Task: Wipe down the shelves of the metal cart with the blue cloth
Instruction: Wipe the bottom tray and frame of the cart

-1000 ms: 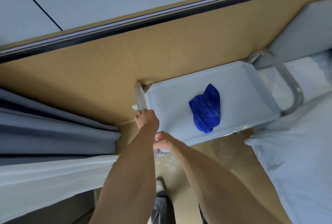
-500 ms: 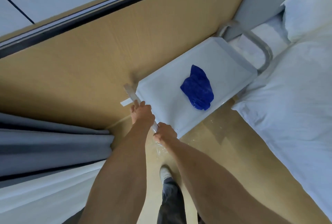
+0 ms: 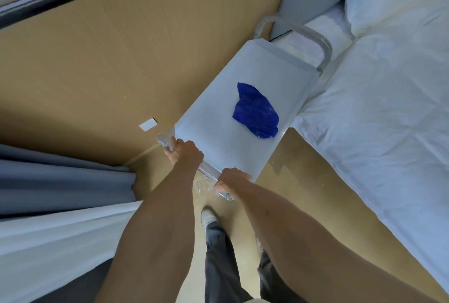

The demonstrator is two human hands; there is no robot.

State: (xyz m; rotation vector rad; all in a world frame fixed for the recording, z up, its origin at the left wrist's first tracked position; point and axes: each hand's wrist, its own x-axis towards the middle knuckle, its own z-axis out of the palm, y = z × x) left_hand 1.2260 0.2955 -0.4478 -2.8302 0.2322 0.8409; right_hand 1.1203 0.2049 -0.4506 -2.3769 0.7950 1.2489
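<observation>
1. Your two hands, left hand (image 3: 185, 153) and right hand (image 3: 232, 180), each have fingers curled round the near tubular metal handle (image 3: 209, 172) of the one pale metal cart (image 3: 218, 142).
2. One crumpled blue cloth (image 3: 256, 111) lies loose on the cart's top shelf, apart from both hands.
3. Lower shelves are hidden under the top one.
4. One white bed (image 3: 388, 98) touches the cart's right side; two curtains (image 3: 60, 181) hang left.
5. The small white rectangle (image 3: 148, 124) on the wall is too small to identify.

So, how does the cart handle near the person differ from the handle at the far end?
The near handle is gripped by the left hand and the right hand, so it is mostly covered; the far handle is free and fully visible. The far handle stands beside the bed, the near one over bare floor. Both are metal bars on the cart.
</observation>
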